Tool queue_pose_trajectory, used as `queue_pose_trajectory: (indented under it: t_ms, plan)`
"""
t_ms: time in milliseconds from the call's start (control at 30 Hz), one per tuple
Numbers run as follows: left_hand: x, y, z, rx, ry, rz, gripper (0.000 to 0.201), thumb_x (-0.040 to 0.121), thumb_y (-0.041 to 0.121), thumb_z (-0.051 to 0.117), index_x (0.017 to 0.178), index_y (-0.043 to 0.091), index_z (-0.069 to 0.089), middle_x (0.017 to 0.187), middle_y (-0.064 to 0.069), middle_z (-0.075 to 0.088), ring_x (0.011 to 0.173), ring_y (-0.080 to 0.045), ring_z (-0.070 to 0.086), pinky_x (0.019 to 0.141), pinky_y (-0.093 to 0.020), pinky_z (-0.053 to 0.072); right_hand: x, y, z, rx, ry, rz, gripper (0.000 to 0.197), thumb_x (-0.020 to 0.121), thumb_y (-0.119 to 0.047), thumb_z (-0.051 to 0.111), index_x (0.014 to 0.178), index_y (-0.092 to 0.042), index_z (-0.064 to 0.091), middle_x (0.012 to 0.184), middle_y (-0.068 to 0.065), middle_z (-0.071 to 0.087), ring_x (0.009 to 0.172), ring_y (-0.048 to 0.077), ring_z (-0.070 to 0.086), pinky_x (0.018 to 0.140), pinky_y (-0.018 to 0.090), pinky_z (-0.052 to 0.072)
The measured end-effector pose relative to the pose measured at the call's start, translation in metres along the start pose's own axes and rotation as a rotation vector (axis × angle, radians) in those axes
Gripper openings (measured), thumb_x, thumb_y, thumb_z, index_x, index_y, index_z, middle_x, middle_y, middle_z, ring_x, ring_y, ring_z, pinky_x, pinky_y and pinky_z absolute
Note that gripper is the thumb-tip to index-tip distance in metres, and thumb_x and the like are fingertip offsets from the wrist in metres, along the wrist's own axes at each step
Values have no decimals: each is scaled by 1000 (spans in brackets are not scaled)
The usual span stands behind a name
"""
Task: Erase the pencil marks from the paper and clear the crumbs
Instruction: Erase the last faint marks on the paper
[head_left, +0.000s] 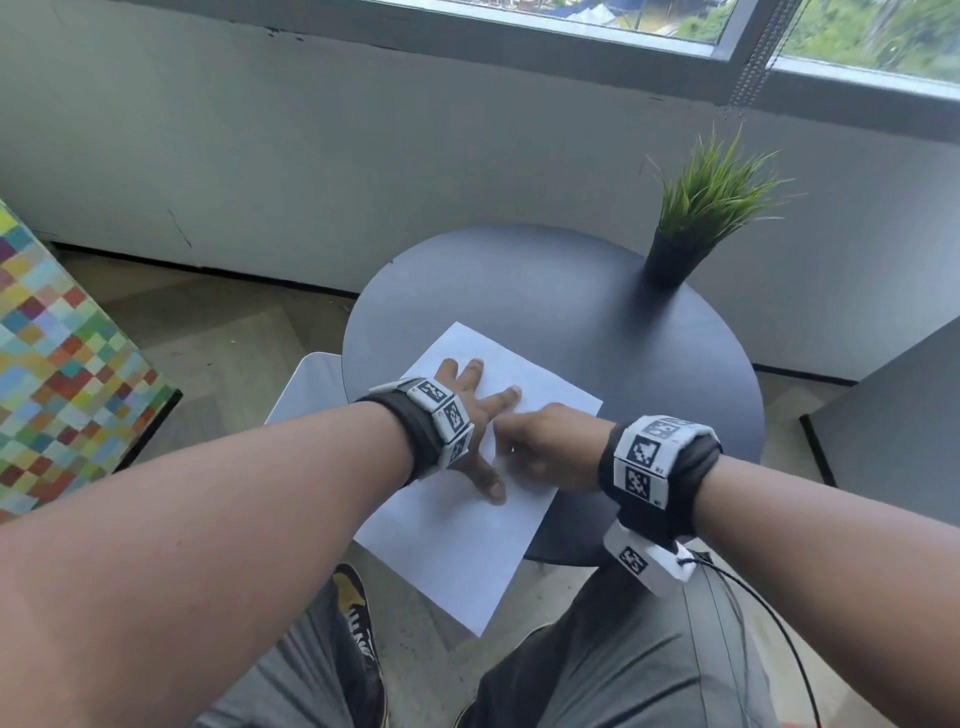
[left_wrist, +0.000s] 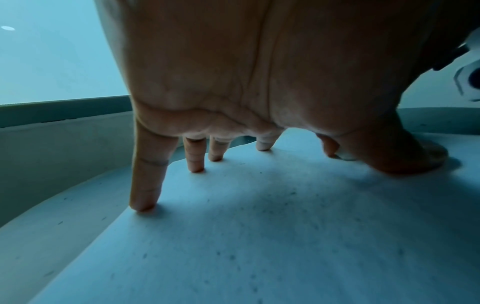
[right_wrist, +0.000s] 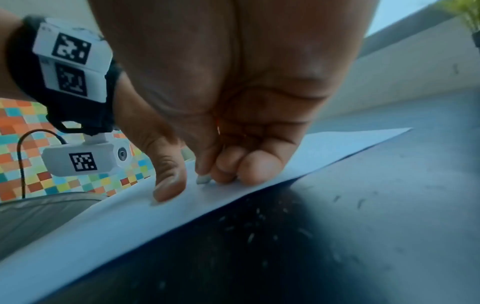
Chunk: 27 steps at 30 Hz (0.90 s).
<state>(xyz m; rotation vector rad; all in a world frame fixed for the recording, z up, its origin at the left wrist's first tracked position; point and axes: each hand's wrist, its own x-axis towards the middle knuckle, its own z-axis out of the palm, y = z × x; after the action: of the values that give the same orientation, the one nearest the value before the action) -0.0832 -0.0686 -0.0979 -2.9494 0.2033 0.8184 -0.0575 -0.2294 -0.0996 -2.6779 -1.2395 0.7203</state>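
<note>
The paper (head_left: 467, 530), overhanging the table (head_left: 597, 322) at its near edge, is pinned by the spread left hand (head_left: 470, 415), while an eraser (right_wrist: 203, 179) is pinched in the right hand (head_left: 550, 441) just right of it, crumbs (right_wrist: 249, 230) lying rightward.

eraser (right_wrist: 203, 179) mostly hidden in right hand (right_wrist: 233, 102)

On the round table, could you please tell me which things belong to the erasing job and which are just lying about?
Job:
paper
crumbs
left hand, pressing the paper flat
right hand, fingers curled at the paper

Lying about:
potted plant
</note>
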Motion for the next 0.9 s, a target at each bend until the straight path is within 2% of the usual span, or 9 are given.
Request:
queue_pose_trajectory:
  t_ms: [167, 233, 333, 400, 500, 633, 767, 833, 900]
  plan:
    - [0, 1, 0, 20, 0, -12, 129, 50, 86, 67, 148, 50, -9, 160, -6, -10, 142, -38, 3, 106, -63, 33, 9, 28, -15, 5, 188, 205, 11, 91, -34, 55, 97, -25, 54, 91, 2, 63, 81, 28, 58, 75, 34, 52]
    - [0, 1, 0, 11, -3, -11, 130, 49, 86, 67, 149, 49, -8, 160, -8, -11, 143, -39, 1, 105, -64, 32, 5, 14, -8, -35, 108, 120, 14, 91, -27, 52, 105, -23, 55, 96, 6, 63, 87, 30, 58, 78, 39, 52]
    - [1, 2, 1, 12, -4, -15, 133, 47, 87, 67, 149, 48, -10, 160, -8, -12, 143, -39, 0, 105, -65, 32, -6, -6, 0, -22, -44, -19, 21, 93, -18, 51, 113, -17, 57, 102, 4, 63, 94, 26, 55, 79, 32, 45]
    - [2, 1, 2, 14, 9, -12, 133, 46, 88, 66, 148, 49, -10, 160, -8, -11, 143, -39, 2, 105, -65, 32, 1, 13, -12, -46, 79, 122, 13, 92, -25, 51, 104, -21, 55, 95, 0, 61, 89, 26, 56, 72, 29, 42]
    - [2, 0, 4, 13, 12, -13, 133, 46, 88, 65, 148, 49, -10, 160, -7, -11, 142, -37, 3, 106, -65, 31, 5, 29, -14, -18, 191, 284, 10, 91, -30, 49, 97, -21, 50, 90, 3, 61, 83, 31, 59, 70, 34, 50]
    - [2, -1, 3, -2, 9, -7, 134, 46, 87, 67, 148, 49, -9, 160, -8, -13, 144, -40, -1, 107, -65, 30, -5, -5, 9, 24, -1, 22, 16, 92, -24, 52, 107, -22, 55, 96, 2, 63, 89, 28, 58, 78, 36, 50]
    - [2, 0, 5, 7, 20, -15, 133, 46, 87, 66, 148, 49, -10, 160, -8, -11, 142, -40, 0, 107, -64, 30, 6, 25, -13, -6, 177, 296, 15, 93, -33, 52, 102, -22, 53, 96, 6, 63, 87, 30, 59, 71, 32, 47]
    - [2, 0, 5, -1, 18, -15, 132, 48, 86, 67, 149, 48, -9, 160, -9, -12, 143, -40, -1, 108, -64, 29, 4, 13, -10, -5, 160, 253, 18, 92, -27, 49, 109, -21, 51, 97, 9, 62, 85, 31, 58, 71, 33, 48]
    - [1, 0, 6, -14, 14, -13, 131, 51, 84, 69, 149, 47, -9, 160, -10, -13, 144, -40, -4, 109, -64, 28, -2, -11, 4, 16, 34, 78, 26, 89, -24, 53, 114, -18, 51, 99, 9, 64, 88, 30, 58, 76, 38, 51]
